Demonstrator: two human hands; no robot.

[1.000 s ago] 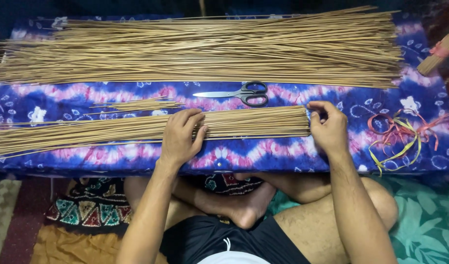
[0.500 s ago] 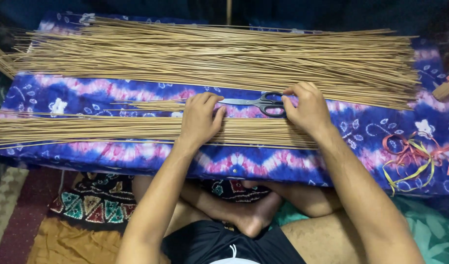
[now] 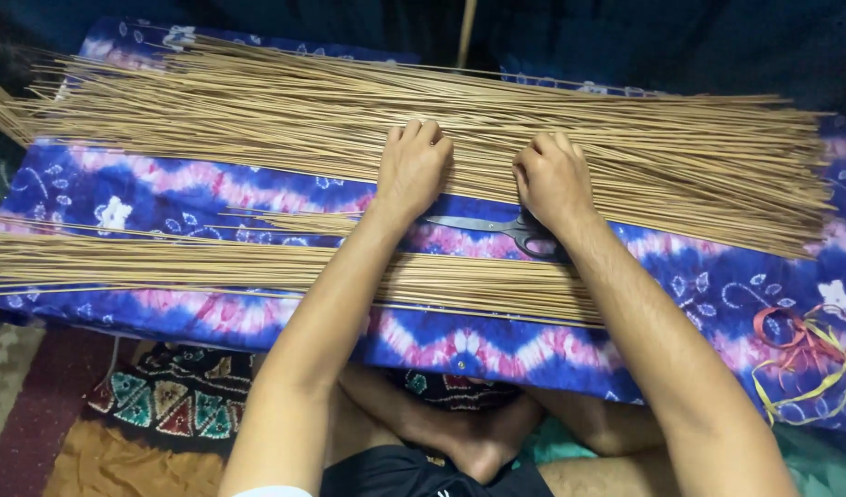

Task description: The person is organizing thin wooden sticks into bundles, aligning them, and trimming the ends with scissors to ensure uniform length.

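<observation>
Sticks (image 3: 257, 110) lie piled under both hands (image 3: 412, 166) (image 3: 552, 175).

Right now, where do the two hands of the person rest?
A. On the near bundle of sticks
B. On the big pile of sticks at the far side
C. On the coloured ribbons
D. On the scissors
B: the left hand and right hand press on the far pile of sticks, beyond the scissors.

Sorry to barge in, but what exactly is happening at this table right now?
A person sits cross-legged at a low table with a blue-and-pink patterned cloth. The left hand and right hand rest on the big far pile of thin sticks. Scissors lie just below the hands, a smaller stick bundle lies nearer, and ribbons lie at right.
</observation>
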